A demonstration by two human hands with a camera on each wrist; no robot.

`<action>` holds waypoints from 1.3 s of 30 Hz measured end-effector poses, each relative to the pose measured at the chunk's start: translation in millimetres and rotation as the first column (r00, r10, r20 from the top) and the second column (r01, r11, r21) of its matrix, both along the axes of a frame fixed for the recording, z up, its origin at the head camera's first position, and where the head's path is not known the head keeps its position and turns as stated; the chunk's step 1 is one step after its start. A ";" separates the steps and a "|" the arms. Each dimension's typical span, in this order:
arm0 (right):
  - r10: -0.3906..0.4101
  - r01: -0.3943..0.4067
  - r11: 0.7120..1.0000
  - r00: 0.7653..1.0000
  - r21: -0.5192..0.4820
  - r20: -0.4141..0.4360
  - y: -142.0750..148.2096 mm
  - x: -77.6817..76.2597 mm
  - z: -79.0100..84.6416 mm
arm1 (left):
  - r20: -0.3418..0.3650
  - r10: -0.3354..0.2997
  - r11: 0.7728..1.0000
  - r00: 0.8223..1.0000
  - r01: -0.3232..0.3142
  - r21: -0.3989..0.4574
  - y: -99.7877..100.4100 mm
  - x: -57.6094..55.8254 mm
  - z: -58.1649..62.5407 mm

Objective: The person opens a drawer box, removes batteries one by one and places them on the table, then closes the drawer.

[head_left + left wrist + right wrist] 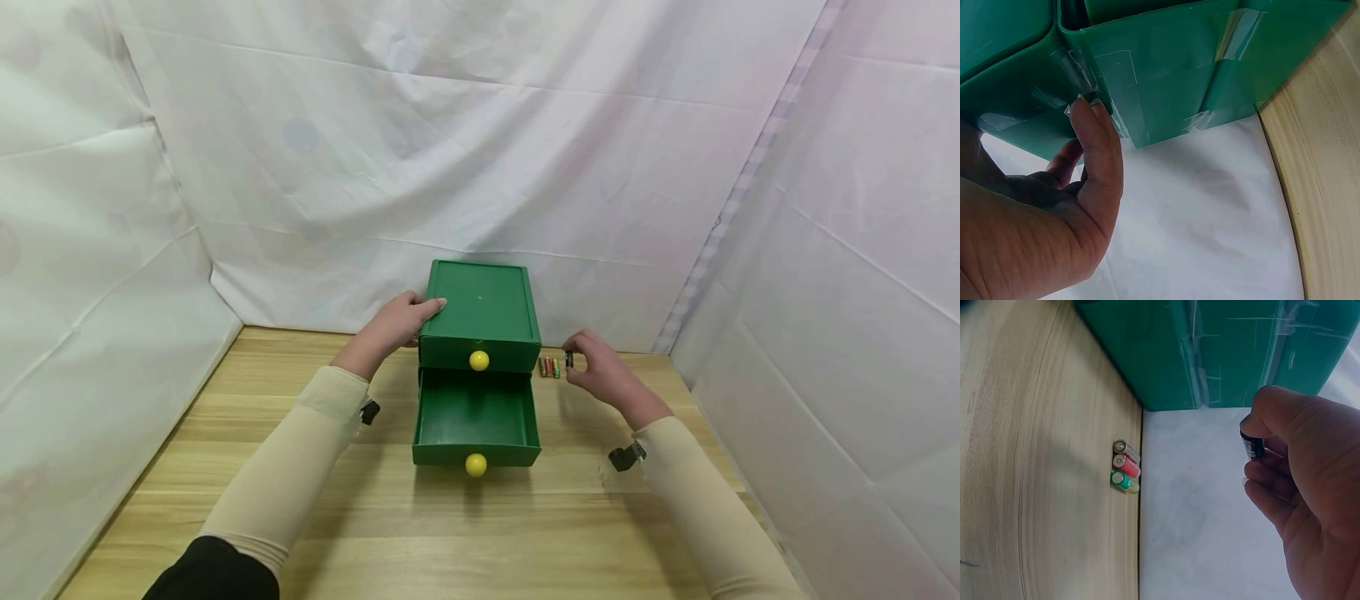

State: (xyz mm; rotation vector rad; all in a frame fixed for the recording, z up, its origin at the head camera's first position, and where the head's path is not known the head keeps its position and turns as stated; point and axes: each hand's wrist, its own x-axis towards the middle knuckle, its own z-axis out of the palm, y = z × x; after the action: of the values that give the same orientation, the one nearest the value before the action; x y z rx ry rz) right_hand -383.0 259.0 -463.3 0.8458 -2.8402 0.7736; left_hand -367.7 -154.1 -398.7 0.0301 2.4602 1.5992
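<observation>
A green two-drawer cabinet [480, 302] with yellow knobs stands on the table. Its lower drawer [477, 417] is pulled out and holds nothing; the upper one is closed. My left hand [397, 325] grips the cabinet's left side, thumb on the top edge and bent fingertips against the taped side wall [1147, 87]. Right of the cabinet, my right hand [603, 372] pinches a black battery [1252, 446] between thumb and fingers, raised above the table. Beside that hand lie three batteries in a row: a brownish one [1125, 449], a red one [1126, 465] and a green one [1124, 481].
The wooden table [360, 517] ends at white cloth hung behind [337, 250] and along both sides. Dark wrist cameras sit at the left [370, 411] and right [627, 456] sleeves. The open drawer juts out between the forearms.
</observation>
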 end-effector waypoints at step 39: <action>-0.026 0.025 0.999 0.999 0.030 0.048 7.8 -29.0 -14.8 | 0.010 0.000 1.000 1.000 0.000 -0.002 0.3 -0.9 0.5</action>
State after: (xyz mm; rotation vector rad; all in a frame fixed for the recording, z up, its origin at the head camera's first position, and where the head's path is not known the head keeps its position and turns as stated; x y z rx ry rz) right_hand -412.1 266.7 -478.1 0.8037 -2.9056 0.7609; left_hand -368.5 -153.8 -398.2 0.0221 2.4547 1.5929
